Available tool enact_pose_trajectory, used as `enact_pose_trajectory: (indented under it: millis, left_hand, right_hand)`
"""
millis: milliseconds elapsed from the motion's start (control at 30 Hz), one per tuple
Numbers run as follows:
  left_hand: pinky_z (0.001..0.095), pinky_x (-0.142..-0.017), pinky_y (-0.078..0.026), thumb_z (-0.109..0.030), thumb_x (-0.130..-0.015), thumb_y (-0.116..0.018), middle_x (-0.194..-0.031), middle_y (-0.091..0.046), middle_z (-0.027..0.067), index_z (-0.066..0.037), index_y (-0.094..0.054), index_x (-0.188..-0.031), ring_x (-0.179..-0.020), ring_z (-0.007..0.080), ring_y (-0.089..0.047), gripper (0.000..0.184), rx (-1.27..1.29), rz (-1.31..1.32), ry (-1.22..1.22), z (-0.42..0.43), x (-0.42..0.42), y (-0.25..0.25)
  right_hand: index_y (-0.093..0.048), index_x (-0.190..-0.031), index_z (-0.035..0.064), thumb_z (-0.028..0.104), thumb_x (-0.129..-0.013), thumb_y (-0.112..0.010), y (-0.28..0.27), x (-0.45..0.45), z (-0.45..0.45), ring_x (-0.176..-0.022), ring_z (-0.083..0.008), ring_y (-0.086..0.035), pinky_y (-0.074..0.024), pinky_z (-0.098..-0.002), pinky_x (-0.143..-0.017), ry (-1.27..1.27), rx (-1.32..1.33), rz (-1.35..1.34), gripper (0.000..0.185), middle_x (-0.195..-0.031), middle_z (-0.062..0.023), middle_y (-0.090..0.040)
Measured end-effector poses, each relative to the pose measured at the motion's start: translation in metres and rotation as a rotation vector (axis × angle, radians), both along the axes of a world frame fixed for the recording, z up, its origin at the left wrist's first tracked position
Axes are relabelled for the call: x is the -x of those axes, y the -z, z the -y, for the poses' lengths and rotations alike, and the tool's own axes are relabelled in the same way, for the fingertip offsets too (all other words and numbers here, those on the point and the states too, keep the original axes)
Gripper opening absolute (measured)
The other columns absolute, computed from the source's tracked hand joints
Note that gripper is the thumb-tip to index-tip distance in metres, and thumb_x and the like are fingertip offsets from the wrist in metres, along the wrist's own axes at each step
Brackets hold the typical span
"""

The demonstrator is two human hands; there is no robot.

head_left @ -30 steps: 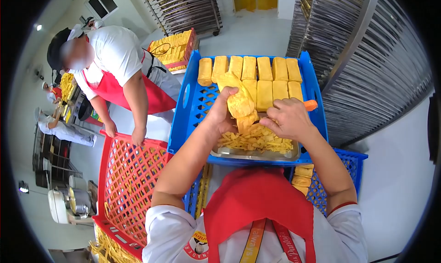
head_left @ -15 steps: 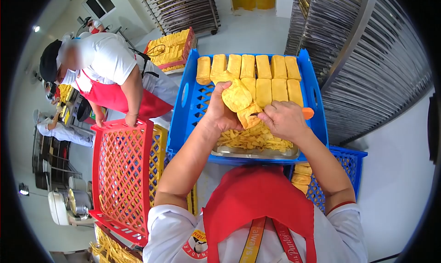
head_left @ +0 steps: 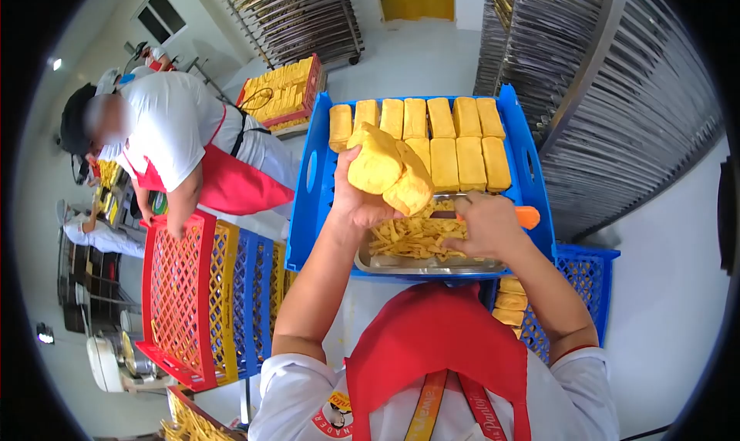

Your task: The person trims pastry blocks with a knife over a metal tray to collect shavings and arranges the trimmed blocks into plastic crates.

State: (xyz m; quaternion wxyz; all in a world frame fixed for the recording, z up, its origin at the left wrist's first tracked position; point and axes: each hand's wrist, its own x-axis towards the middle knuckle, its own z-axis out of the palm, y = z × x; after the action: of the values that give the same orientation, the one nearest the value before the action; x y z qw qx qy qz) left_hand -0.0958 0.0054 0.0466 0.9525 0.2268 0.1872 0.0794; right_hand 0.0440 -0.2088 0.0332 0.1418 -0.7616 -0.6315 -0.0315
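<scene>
In my left hand [head_left: 351,198] are two yellow bread loaves, a rounded loaf [head_left: 375,159] and another loaf [head_left: 412,190] pressed against it, tilted above the crate. My right hand [head_left: 489,227] is closed round a knife with an orange handle [head_left: 528,217]; its blade points left, below the held loaves and partly hidden. Beneath that hand sits a metal tray [head_left: 432,270] heaped with thin yellow trimmings [head_left: 397,240]. Tray and rows of upright yellow loaves [head_left: 444,163] share a blue crate [head_left: 301,237]. My left hand covers part of the crate.
At the left a co-worker [head_left: 166,121] in a red apron grips a red crate [head_left: 177,302] beside yellow and blue crates [head_left: 250,302]. Metal racks [head_left: 609,125] stand at the right. A lower blue crate [head_left: 578,287] holds more loaves. Behind is a crate of yellow pieces [head_left: 281,90].
The knife has moved away from the held loaves, down over the tray. My left hand has turned and lifted the loaves slightly. The co-worker's red crate has shifted, exposing more crates beside it.
</scene>
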Motion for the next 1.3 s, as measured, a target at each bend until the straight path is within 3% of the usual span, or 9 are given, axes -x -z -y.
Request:
enact_pose_trajectory:
  millis: [200,333,467,533,600,800,1033,1167,1300]
  left_hand:
    - [0.0407,-0.1,-0.048,-0.037,-0.076,-0.068,-0.127,-0.059,0.013,-0.004,-0.045,-0.139,-0.115,0.0287,-0.059,0.075,-0.446,0.091,-0.026,0.041,-0.007,-0.006]
    - [0.0406,-0.105,-0.043,-0.045,-0.068,-0.088,-0.143,-0.037,0.016,-0.004,-0.004,-0.155,-0.128,0.0257,-0.046,0.128,-1.043,0.167,0.028,0.099,-0.028,-0.028]
    - [0.0405,-0.112,-0.034,-0.05,-0.067,-0.088,-0.15,-0.027,0.0195,-0.003,-0.001,-0.156,-0.138,0.0278,-0.035,0.133,-0.982,0.175,0.33,0.155,-0.041,-0.029]
    - [0.0401,-0.112,-0.032,-0.043,-0.069,-0.087,-0.153,-0.024,0.02,-0.003,-0.001,-0.156,-0.14,0.0292,-0.033,0.129,-0.908,0.452,0.192,0.198,-0.053,-0.021]
    - [0.0401,-0.113,-0.031,-0.034,-0.072,-0.086,-0.156,-0.021,0.0205,-0.002,-0.001,-0.156,-0.142,0.0302,-0.031,0.123,-0.942,0.58,0.283,0.238,-0.059,-0.011]
    - [0.0386,-0.102,-0.044,-0.008,-0.074,-0.079,-0.14,-0.039,0.0173,0.0,-0.026,-0.149,-0.13,0.0289,-0.045,0.092,-1.093,0.416,0.721,0.37,-0.074,0.121]
    - [0.0382,-0.102,-0.046,-0.006,-0.073,-0.077,-0.131,-0.052,0.0187,0.001,-0.035,-0.143,-0.121,0.0288,-0.054,0.082,-0.768,0.105,1.272,0.485,0.009,0.325]
    - [0.0357,-0.102,-0.044,-0.003,-0.073,-0.075,-0.129,-0.055,0.0163,-0.001,-0.042,-0.139,-0.12,0.0256,-0.056,0.074,-1.128,0.129,1.471,0.5,0.05,0.39]
    - [0.0421,-0.106,-0.041,-0.021,-0.073,-0.079,-0.129,-0.055,0.0254,0.002,-0.048,-0.136,-0.122,0.0364,-0.054,0.074,-1.353,0.308,1.512,0.478,0.043,0.424]
  right_hand:
    - [-0.064,-0.109,-0.0027,0.045,-0.071,-0.083,-0.053,0.01,0.025,-0.081,-0.0293,-0.069,-0.0532,-0.0381,-0.073,0.36,-0.233,-0.783,0.064,-0.094,-0.0161,-0.069]
    - [-0.057,-0.125,-0.0058,0.044,-0.07,-0.086,-0.07,0.032,0.055,-0.094,-0.0231,-0.068,-0.0528,-0.0334,-0.081,0.296,-0.534,-0.983,0.081,-0.102,-0.0168,-0.069]
    - [-0.058,-0.124,-0.0054,0.039,-0.07,-0.087,-0.071,0.041,0.126,-0.093,-0.0145,-0.064,-0.0515,-0.0302,-0.08,0.451,-0.71,-1.148,0.076,-0.103,-0.009,-0.068]
    - [-0.058,-0.124,-0.0049,0.036,-0.07,-0.086,-0.069,0.04,0.183,-0.093,-0.0134,-0.063,-0.0509,-0.0285,-0.079,0.511,-0.712,-1.202,0.073,-0.105,-0.0083,-0.068]
    - [-0.062,-0.119,-0.0026,0.03,-0.073,-0.085,-0.05,0.044,0.233,-0.078,-0.0098,-0.062,-0.0493,-0.0223,-0.066,0.505,-0.918,-1.227,0.061,-0.096,-0.0048,-0.068]
    - [-0.062,-0.106,0.0018,0.036,-0.077,-0.083,0.091,0.081,0.39,-0.044,-0.0056,-0.05,-0.0405,-0.0191,-0.042,0.993,-1.153,-1.611,0.05,-0.072,0.0022,-0.06]
    - [-0.057,-0.097,0.0087,0.029,-0.093,-0.066,0.297,0.243,0.488,-0.043,-0.0113,-0.051,-0.0412,-0.0256,-0.037,1.539,-1.356,-2.101,0.023,-0.066,-0.0013,-0.057]
    - [-0.061,-0.106,0.0111,0.035,-0.091,-0.068,0.363,0.311,0.488,-0.05,-0.0108,-0.054,-0.0422,-0.0243,-0.04,1.593,-1.48,-2.295,0.029,-0.071,0.0001,-0.06]
    - [-0.055,-0.129,0.0093,0.017,-0.083,-0.067,0.398,0.299,0.468,-0.05,-0.0116,-0.054,-0.04,-0.0271,-0.039,1.939,-0.914,-1.992,0.048,-0.068,0.0002,-0.057]
